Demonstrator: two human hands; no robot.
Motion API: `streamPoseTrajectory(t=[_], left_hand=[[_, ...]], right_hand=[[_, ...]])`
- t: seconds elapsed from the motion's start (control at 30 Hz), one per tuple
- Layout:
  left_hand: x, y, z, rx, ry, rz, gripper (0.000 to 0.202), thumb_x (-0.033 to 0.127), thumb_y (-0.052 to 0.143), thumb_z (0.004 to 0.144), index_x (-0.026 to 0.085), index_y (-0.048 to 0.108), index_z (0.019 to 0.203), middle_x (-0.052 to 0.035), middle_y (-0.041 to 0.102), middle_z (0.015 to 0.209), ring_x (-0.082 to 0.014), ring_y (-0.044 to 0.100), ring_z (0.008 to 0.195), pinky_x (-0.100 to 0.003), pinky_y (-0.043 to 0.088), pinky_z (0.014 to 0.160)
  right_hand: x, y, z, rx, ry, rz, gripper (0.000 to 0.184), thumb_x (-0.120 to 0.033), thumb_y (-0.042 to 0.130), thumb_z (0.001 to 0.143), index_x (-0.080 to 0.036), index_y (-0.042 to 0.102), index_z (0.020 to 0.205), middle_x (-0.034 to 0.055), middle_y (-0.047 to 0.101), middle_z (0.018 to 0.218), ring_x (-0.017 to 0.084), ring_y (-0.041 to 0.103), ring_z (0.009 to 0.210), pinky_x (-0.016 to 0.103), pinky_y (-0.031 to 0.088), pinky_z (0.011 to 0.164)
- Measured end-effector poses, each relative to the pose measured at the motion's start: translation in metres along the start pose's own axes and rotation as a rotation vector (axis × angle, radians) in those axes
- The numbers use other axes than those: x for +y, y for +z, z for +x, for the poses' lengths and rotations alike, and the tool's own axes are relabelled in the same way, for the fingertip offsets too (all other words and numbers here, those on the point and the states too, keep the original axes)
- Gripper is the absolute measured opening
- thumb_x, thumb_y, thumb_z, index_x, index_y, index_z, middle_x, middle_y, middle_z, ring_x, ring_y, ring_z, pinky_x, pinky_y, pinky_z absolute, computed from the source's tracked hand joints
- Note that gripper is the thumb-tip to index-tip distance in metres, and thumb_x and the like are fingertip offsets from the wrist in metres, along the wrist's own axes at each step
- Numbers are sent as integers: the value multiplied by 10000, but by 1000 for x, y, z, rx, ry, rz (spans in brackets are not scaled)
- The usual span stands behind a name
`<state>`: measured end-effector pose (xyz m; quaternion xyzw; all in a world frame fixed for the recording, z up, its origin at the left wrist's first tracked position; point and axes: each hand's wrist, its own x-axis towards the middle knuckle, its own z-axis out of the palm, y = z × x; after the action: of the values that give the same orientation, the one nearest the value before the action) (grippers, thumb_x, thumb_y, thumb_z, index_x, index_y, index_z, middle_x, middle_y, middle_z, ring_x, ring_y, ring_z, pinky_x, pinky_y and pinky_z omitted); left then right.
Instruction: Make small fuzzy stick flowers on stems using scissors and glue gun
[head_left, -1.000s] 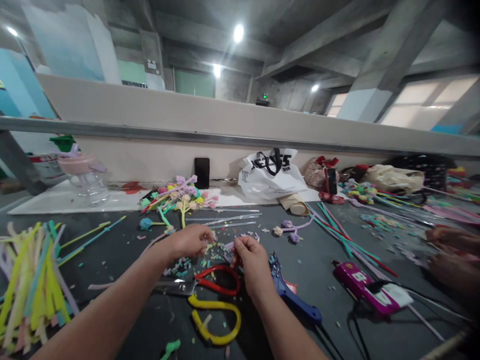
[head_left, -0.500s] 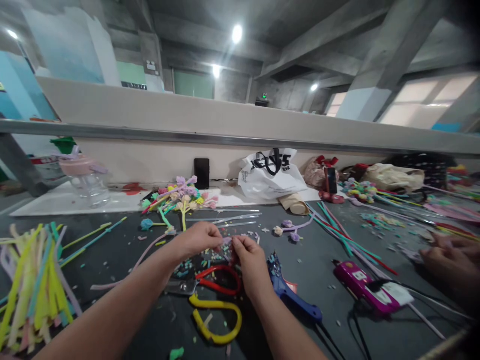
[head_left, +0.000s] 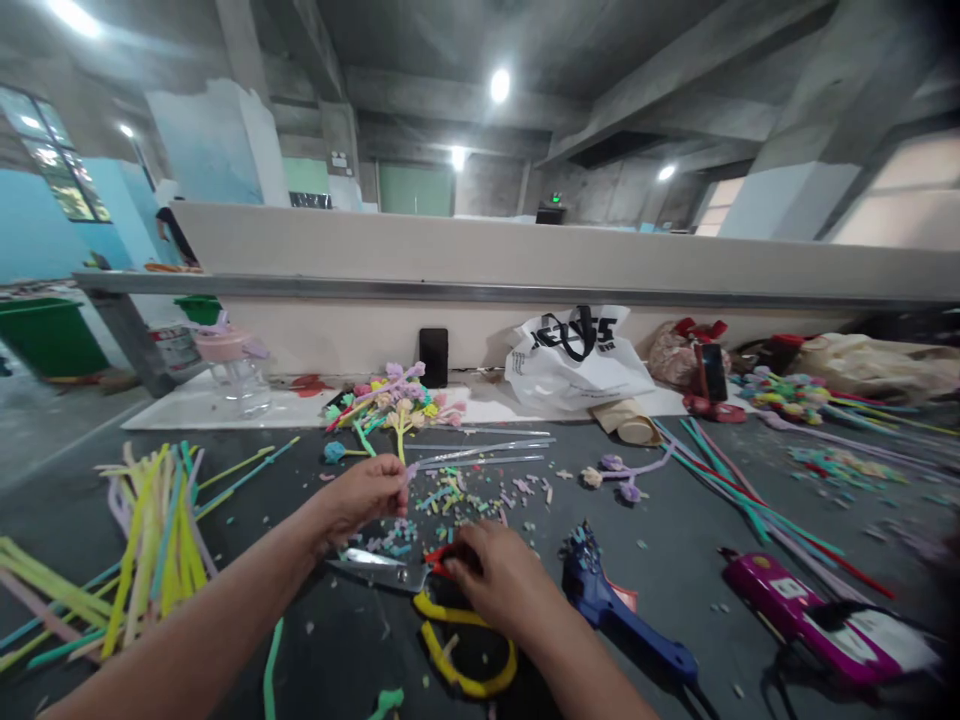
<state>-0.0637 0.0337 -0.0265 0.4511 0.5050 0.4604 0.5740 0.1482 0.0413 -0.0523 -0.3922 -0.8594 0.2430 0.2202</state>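
Observation:
My left hand (head_left: 367,492) is closed in a pinch above the table, with a small lilac fuzzy piece (head_left: 411,472) at its fingertips. My right hand (head_left: 499,575) has its fingers curled over the red handle of the scissors (head_left: 386,574), and much of that handle is hidden under it. The scissors lie with blades pointing left; the other handle, wrapped in yellow (head_left: 480,688), shows below the hand. Small cut bits (head_left: 457,492) in many colours are scattered just beyond both hands. A blue hot glue gun (head_left: 626,620) lies right of my right hand.
At left lies a bundle of fuzzy stems (head_left: 157,540). Fuzzy flowers (head_left: 397,395) are piled at the back, near a phone (head_left: 433,357) and a white bag (head_left: 577,360). A lilac flower sprig (head_left: 626,470), more stems (head_left: 727,480) and a magenta device (head_left: 806,610) occupy the right.
My hands have separated: the left moved left with the lilac piece, the right came down onto the scissors. The view has shifted left, and the neighbour's hands at right are out of sight.

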Motion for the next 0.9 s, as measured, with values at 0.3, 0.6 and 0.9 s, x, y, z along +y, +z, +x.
streamPoseTrajectory(t=[0.3, 0.6, 0.9], left_hand=[[-14, 5, -10, -13, -15, -282, 232, 289, 664, 702, 146, 484, 678, 42, 517, 584, -55, 528, 536, -178, 424, 598], [4, -19, -19, -3, 81, -439, 93, 186, 622, 760, 110, 569, 748, 14, 523, 629, -63, 539, 572, -201, 474, 665], [38, -41, -38, -11, 222, -548, 191, 119, 414, 863, 118, 561, 741, -7, 503, 638, -85, 512, 585, -258, 489, 693]], right_hand=[[-12, -7, -10, -319, -77, -216, 550, -278, 647, 653, -287, 500, 1184, 60, 565, 1021, 211, 549, 904, 259, 395, 746], [-6, -8, -3, -315, -51, 47, 479, -151, 551, 666, -255, 574, 1133, 35, 642, 838, 168, 578, 722, 243, 418, 631], [-7, -37, -2, -469, 290, 982, 451, -224, 692, 587, -211, 609, 1031, 13, 598, 833, 134, 579, 630, 287, 513, 583]])
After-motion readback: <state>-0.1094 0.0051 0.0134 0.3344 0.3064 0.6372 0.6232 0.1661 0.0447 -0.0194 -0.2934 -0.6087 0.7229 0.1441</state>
